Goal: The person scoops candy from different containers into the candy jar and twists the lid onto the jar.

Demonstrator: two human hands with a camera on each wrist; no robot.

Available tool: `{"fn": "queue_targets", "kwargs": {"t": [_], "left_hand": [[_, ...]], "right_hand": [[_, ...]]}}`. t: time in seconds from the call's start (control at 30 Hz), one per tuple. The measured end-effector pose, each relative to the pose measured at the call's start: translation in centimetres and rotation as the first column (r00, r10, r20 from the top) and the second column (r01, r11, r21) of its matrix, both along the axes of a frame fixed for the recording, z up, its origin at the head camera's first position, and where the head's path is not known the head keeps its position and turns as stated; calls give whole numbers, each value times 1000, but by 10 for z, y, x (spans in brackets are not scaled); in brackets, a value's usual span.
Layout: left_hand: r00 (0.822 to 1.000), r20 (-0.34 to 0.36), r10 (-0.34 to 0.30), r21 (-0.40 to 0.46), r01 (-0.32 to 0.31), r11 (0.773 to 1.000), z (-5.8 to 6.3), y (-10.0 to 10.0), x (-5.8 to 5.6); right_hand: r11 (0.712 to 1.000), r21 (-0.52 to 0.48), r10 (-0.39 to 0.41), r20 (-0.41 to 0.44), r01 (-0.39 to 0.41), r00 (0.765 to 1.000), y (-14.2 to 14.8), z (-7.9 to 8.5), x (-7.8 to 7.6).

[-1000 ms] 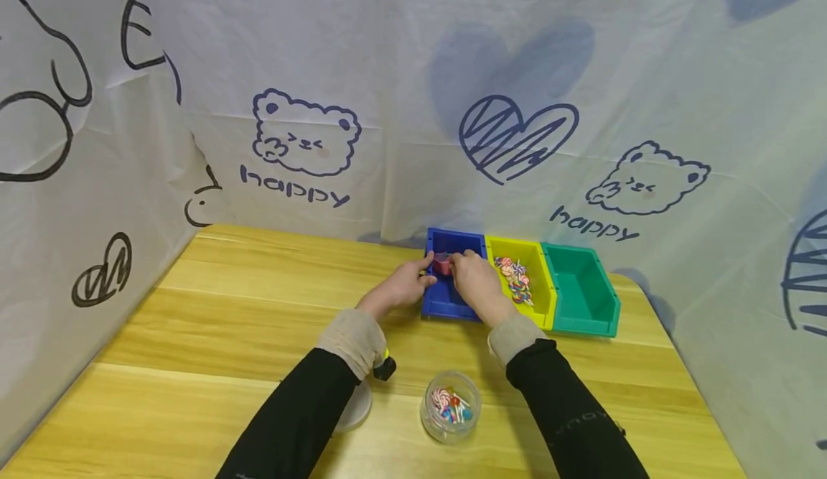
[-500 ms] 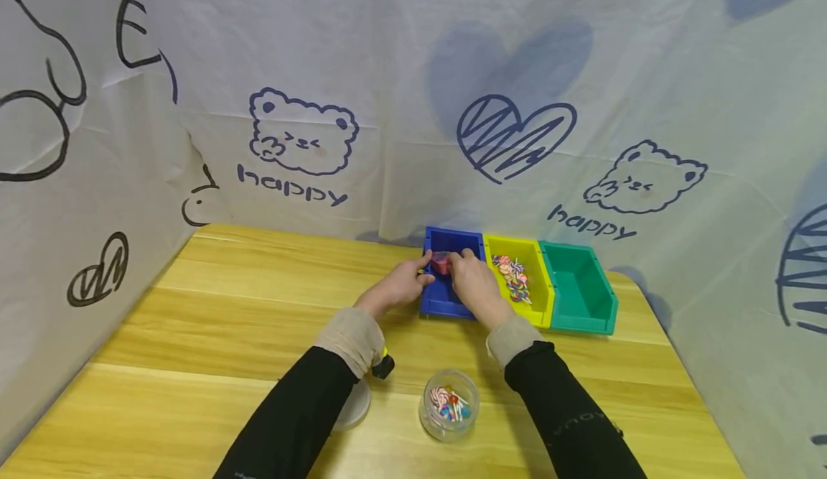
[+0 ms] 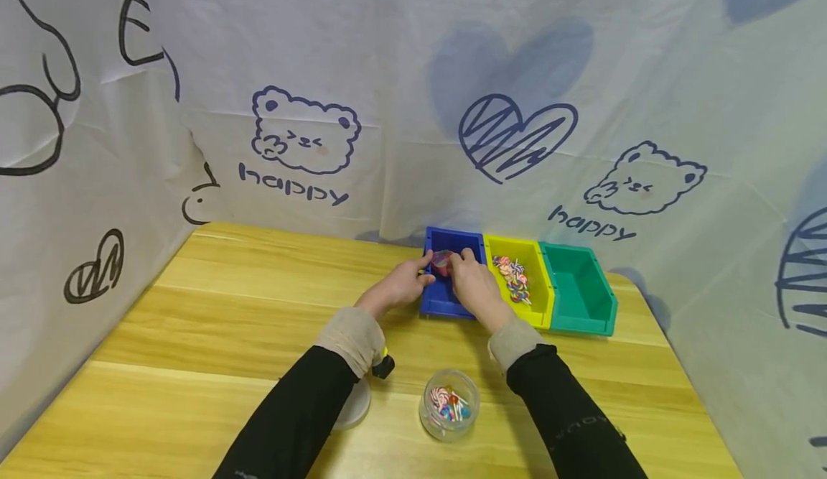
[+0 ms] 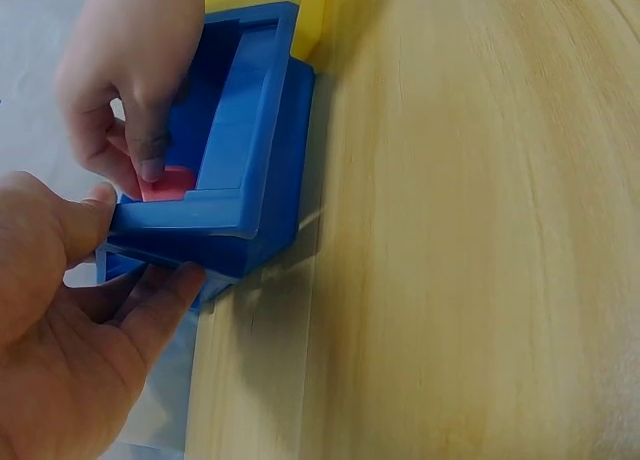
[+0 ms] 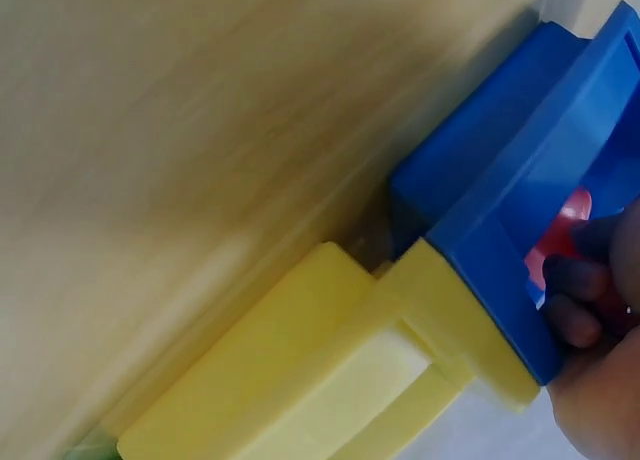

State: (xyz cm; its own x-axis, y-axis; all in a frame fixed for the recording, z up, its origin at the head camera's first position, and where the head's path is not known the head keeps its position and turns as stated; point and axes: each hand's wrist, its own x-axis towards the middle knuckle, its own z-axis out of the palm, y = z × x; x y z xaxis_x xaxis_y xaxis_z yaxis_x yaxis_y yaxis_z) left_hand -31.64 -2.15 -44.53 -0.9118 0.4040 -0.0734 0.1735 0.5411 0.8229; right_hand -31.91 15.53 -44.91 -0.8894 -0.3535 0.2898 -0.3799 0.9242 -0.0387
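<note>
In the head view my left hand is at the left wall of a blue bin. The left wrist view shows its thumb over the bin's rim and its fingers against the outer side, pinching the wall. My right hand reaches down into the same bin, thumb and fingers pinching a small pinkish-red object. Only a smooth red part of that object shows in the right wrist view, beside the curled fingers; the rest is hidden. It sits close to the bin's left wall, and its kind is unclear.
Joined to the blue bin are a yellow bin with several lollipops and a green bin. Nearer, between the forearms, stands a clear jar holding small lollipops. A pale round lid lies partly under the left sleeve.
Both hands stay almost in place. The pinkish-red object's upper side looks more mottled and a little differently turned than before.
</note>
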Motion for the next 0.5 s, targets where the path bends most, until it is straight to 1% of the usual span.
{"fn": "queue_targets", "kwargs": {"t": [0.1, 0.17, 0.33, 0.5], "left_hand": [[1000, 9, 12, 9, -12, 1000, 0, -1, 0], [1000, 5, 15, 7, -15, 1000, 0, -2, 1], [1000, 7, 15, -1, -15, 1000, 1, -2, 1], [1000, 10, 0, -21, 1, 1000, 1, -1, 0]], "right_hand": [[1000, -11, 28, 2, -28, 1000, 0, 1, 0], [999, -16, 33, 17, -33, 999, 0, 2, 1], [1000, -26, 7, 72, -5, 997, -3, 5, -1], [999, -23, -21, 120, 24, 993, -5, 6, -6]]}}
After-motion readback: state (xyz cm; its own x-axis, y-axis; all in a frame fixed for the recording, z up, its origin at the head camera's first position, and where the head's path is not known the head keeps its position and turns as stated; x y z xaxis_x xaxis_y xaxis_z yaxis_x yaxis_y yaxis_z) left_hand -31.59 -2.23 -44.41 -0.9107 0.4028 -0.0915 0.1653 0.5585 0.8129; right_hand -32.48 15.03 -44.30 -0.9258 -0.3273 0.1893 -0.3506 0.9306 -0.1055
